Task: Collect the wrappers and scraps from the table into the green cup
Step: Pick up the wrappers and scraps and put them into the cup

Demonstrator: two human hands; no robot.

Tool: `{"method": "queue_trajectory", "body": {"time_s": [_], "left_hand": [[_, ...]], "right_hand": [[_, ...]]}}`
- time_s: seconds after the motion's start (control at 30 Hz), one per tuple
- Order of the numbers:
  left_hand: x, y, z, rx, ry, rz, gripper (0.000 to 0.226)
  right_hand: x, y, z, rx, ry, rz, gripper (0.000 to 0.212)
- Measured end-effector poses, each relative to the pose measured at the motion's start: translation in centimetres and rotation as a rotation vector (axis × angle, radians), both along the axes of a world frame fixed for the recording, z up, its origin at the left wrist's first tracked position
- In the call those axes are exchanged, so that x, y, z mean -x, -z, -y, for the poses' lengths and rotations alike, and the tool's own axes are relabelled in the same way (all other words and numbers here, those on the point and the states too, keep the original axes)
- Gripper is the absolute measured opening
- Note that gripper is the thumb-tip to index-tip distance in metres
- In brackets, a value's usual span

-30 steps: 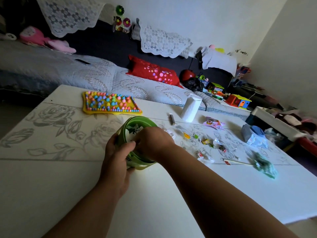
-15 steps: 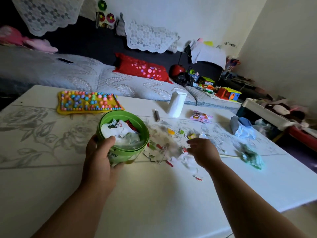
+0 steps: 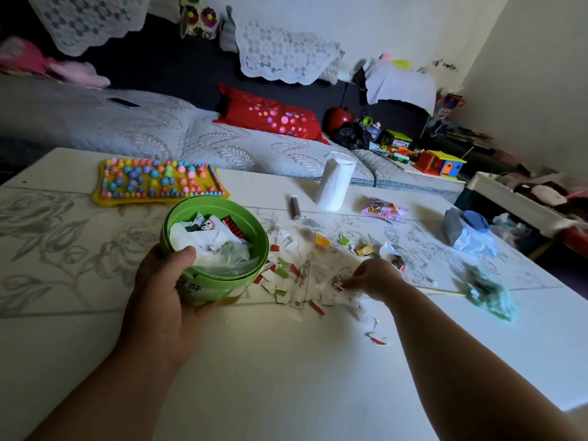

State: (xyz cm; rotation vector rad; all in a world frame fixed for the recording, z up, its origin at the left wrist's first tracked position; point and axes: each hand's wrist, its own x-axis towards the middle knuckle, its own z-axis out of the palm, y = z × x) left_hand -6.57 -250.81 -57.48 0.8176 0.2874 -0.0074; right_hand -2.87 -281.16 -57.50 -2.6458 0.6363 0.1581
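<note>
Curling round the green cup (image 3: 203, 289), fingers of the left hand (image 3: 159, 300) grip it while the right hand (image 3: 375, 278) pinches scraps (image 3: 334, 281).

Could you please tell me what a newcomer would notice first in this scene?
The green cup, stuffed with wrappers, stands out near the middle of the table, gripped by the left hand. Just right of it lies a scatter of red, green and white scraps, which the right hand pinches at. A yellow bead mat sits at the table's far edge, with a red pillow beyond.
</note>
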Motion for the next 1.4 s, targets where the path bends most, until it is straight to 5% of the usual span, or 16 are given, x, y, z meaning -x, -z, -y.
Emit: {"method": "queue_trajectory", "body": {"time_s": [0.3,0.5,0.63,0.77,0.93,1.0,1.13,1.4], "left_hand": [[0.5,-0.7,-0.6,0.008,-0.005,0.012,0.039],[0.8,-1.0,-1.7,0.011,-0.019,0.021,0.036],[0.7,-0.9,-2.8,0.016,-0.030,0.008,0.042],[0.3,-0.9,-3.7,0.020,-0.048,0.014,0.040],[0.1,-0.8,-3.9,0.043,-0.061,0.006,0.043],[0.1,-0.8,-3.9,0.048,-0.055,0.007,0.043],[-0.1,-0.6,-4.1,0.058,-0.046,-0.003,0.042],[0.2,-0.8,-4.3,0.048,-0.035,0.017,0.045]], "right_hand": [[1.3,-1.2,-1.8,0.081,-0.090,-0.045,0.014],[2.6,-5.6,-3.6,-0.252,-0.003,0.408,0.016],[1.5,-8.4,-5.4,-0.514,0.024,0.540,0.022],[-0.6,-7.8,-7.8,-0.475,0.017,0.386,0.013],[-3.0,-2.3,-8.8,-0.171,-0.041,0.079,0.052],[-3.6,-0.7,-8.5,-0.055,-0.051,-0.004,0.050],[-4.4,-0.1,-8.1,0.046,-0.060,-0.060,0.034],[-3.6,-0.1,-7.4,-0.015,-0.067,0.012,0.055]]}}
